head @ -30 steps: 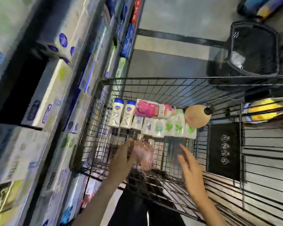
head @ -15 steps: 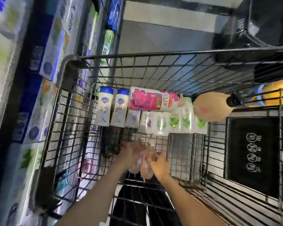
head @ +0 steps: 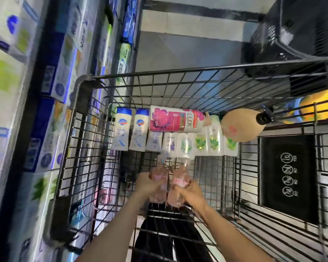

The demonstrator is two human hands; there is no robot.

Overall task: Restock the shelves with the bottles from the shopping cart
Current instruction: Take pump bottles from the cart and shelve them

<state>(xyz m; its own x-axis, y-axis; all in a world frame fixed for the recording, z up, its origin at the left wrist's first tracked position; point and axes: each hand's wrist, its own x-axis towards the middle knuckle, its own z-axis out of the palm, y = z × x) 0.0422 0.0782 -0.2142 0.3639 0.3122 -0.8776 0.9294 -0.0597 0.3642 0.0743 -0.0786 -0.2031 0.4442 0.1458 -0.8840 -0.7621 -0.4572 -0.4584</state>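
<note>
Bottles, two clear pink ones, sit upright side by side above the shopping cart [head: 178, 69] floor, one in each hand. Shelves [head: 45, 91] of boxed goods run along the cart's left side. Left hand [head: 147, 183] wraps the left pink bottle [head: 158, 178]; right hand [head: 188, 191] wraps the right pink bottle [head: 180, 183]. Best practice here seems to be lifting both straight up past the cart's rim before swinging left, with each grip kept firmly curled.
</note>
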